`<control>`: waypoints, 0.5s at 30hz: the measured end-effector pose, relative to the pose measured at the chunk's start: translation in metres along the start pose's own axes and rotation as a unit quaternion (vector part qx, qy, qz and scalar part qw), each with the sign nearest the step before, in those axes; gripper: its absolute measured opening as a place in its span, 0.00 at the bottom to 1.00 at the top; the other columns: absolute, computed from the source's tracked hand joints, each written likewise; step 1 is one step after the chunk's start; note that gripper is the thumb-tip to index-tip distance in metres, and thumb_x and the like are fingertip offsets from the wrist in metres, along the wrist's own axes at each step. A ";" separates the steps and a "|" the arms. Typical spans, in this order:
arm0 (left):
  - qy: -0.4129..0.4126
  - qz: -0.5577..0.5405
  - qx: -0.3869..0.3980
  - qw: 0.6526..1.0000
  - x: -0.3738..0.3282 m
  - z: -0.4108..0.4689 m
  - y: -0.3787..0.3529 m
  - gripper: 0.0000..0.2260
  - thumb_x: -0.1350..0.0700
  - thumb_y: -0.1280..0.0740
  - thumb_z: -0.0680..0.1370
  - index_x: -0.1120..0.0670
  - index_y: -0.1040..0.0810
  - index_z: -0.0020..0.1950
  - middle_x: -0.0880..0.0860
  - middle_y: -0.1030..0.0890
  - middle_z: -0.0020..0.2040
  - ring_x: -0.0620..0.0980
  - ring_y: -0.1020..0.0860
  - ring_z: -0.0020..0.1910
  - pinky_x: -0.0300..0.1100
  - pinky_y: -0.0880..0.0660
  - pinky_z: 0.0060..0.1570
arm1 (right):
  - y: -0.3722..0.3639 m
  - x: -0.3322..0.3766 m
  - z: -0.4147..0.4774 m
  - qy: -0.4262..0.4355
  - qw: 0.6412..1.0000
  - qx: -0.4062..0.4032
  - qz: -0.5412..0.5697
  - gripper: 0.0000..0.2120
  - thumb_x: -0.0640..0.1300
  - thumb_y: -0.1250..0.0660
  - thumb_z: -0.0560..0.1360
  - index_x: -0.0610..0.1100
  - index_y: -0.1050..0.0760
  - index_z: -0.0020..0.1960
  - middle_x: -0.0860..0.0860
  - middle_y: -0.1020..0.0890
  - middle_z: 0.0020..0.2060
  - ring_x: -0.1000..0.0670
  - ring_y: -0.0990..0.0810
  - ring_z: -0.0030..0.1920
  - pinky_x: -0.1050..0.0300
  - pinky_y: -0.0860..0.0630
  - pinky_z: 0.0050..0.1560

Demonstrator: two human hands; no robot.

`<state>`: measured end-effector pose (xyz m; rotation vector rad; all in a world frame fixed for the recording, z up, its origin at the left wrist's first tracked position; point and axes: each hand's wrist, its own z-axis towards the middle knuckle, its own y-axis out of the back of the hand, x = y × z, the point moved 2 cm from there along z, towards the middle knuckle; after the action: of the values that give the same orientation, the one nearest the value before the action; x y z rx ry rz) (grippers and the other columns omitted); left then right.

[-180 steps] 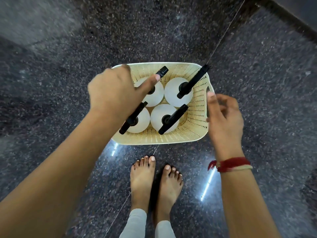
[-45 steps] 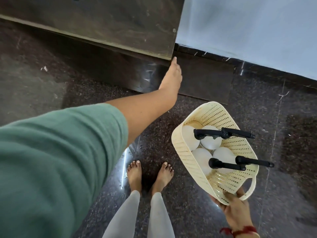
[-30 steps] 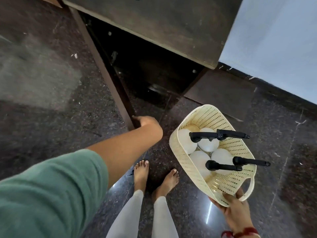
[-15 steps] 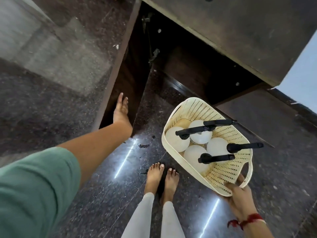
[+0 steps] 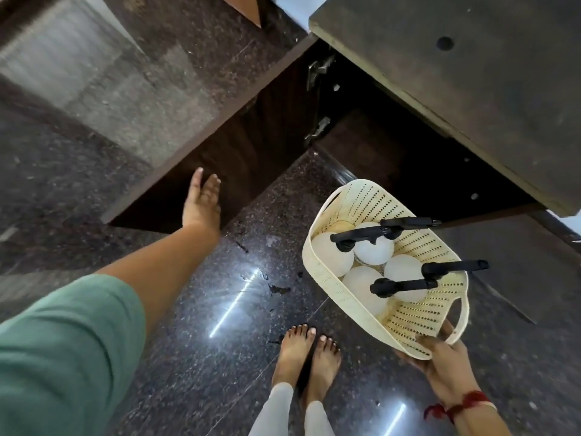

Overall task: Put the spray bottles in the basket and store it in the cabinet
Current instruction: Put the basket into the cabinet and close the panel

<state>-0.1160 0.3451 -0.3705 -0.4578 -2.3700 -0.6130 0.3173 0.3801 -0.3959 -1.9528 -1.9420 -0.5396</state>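
A cream perforated basket [image 5: 333, 286] hangs tilted above the floor, gripped at its near handle by my right hand [image 5: 443, 360]. Inside it stand several white spray bottles [image 5: 361, 284] with black trigger heads. My left hand [image 5: 201, 202] is stretched out flat, fingers apart, against the inner face of the dark wooden cabinet door [image 5: 226, 146], which is swung wide open. The dark cabinet opening [image 5: 393, 158] lies just beyond the basket, under the stone counter [image 5: 471, 73].
The floor [image 5: 220, 309] is polished dark granite with light reflections. My bare feet [image 5: 308, 357] stand just left of the basket. Two metal hinges [image 5: 317, 99] sit at the door's inner edge. The counter edge overhangs the opening.
The cabinet door has swung fully open under my left hand. The basket, carried in my right hand, has stayed in front of the opening while the view shifted.
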 end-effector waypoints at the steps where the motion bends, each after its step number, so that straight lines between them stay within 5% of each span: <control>1: 0.008 0.023 0.000 1.000 0.002 0.006 -0.010 0.24 0.52 0.53 0.85 0.54 0.50 0.80 0.58 0.59 0.80 0.59 0.62 0.79 0.69 0.66 0.69 | -0.001 0.003 0.001 0.004 1.000 0.002 -0.003 0.24 0.23 0.45 0.75 0.43 0.31 0.65 0.45 0.20 0.48 0.40 0.22 0.46 0.48 0.18 0.29; 11: 0.064 -0.012 0.018 0.998 0.039 0.020 -0.032 0.25 0.48 0.46 0.82 0.49 0.46 0.80 0.56 0.62 0.80 0.58 0.65 0.78 0.72 0.64 0.67 | -0.009 0.010 0.010 0.010 1.000 -0.001 0.003 0.25 0.24 0.45 0.75 0.43 0.31 0.67 0.44 0.20 0.48 0.40 0.21 0.47 0.47 0.18 0.29; 15: 0.039 -0.209 -0.036 0.976 0.012 0.019 -0.024 0.29 0.43 0.40 0.78 0.48 0.41 0.78 0.57 0.53 0.80 0.58 0.58 0.79 0.72 0.59 0.70 | -0.017 0.012 0.015 0.011 1.000 0.005 0.007 0.25 0.23 0.45 0.74 0.44 0.30 0.65 0.43 0.19 0.48 0.39 0.20 0.47 0.46 0.18 0.30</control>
<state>-0.1452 0.3374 -0.3827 0.0421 -2.3875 -0.8901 0.3012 0.3978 -0.4039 -1.9429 -1.9131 -0.5445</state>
